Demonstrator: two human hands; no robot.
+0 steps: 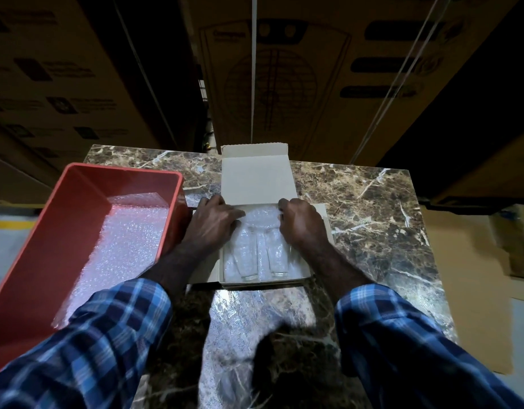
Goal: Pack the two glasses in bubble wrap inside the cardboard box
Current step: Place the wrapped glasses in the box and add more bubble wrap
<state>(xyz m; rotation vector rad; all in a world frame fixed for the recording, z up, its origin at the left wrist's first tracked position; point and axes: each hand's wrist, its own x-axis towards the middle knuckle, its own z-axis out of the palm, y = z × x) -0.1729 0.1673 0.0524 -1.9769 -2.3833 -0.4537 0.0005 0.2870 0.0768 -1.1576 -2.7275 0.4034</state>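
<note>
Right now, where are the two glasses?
In the head view, the two glasses lie side by side inside the open cardboard box at table centre, bedded in bubble wrap, between the left hand and right hand.
</note>
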